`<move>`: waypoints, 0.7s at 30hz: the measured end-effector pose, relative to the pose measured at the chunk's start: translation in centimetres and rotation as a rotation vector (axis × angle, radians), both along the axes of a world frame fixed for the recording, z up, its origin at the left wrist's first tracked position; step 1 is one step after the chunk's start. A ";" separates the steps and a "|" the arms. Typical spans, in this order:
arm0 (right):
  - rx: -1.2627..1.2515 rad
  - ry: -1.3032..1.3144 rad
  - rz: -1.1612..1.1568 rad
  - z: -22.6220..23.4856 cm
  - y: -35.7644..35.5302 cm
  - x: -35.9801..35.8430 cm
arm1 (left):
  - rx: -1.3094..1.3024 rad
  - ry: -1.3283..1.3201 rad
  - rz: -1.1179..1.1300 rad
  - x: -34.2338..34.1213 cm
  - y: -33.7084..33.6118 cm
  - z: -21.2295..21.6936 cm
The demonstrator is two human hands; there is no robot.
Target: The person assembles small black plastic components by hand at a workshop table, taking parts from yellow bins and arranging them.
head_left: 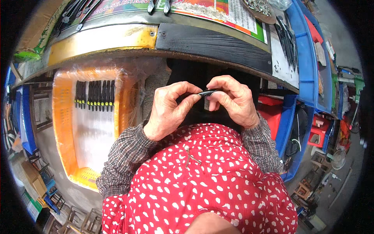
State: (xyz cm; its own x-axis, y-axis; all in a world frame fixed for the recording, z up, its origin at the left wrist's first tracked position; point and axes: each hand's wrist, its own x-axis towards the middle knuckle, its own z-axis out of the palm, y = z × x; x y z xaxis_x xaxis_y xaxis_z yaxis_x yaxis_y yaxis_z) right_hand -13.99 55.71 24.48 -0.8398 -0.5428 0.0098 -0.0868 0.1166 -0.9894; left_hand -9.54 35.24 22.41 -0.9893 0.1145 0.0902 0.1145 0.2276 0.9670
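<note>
Above my lap, both hands hold a small, slender, glossy black piece [206,93] by its two ends. My left hand [166,108] pinches one end between thumb and fingertips. The other end is between the thumb and fingers of my right hand [237,100]. Much of the piece is covered by fingers, so its exact kind cannot be made out. To the left, a row of black slender pieces with yellow-green dots [102,94] lies in an orange plastic basket [64,128] lined with clear film and a white sheet.
Ahead runs a workbench edge [210,43]. On the bench lie black tools [74,13], two silver-tipped tools [166,7], a round tray [269,17] of small metal parts and black strips [287,43]. Blue bins [307,58] stand at the right, with a red container [269,117] below.
</note>
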 end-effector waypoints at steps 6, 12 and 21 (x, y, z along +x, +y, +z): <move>-0.040 -0.209 -0.021 -0.4 0.4 -0.1 | -0.042 0.119 0.024 -0.1 0.1 -0.2; 0.003 -0.072 0.016 -0.5 0.3 0.0 | -0.113 0.227 0.034 0.1 0.3 0.3; 0.044 0.048 0.050 -0.6 0.5 0.0 | -0.118 0.269 0.006 0.2 0.2 0.0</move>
State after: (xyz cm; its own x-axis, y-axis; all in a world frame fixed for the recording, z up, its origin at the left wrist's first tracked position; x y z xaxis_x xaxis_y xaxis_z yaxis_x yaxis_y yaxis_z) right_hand -14.03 56.16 23.88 -0.8108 -0.5849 0.0248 -0.1413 0.1545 -0.9778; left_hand -9.30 35.47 22.39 -0.9322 0.1343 0.3361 0.3619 0.3383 0.8687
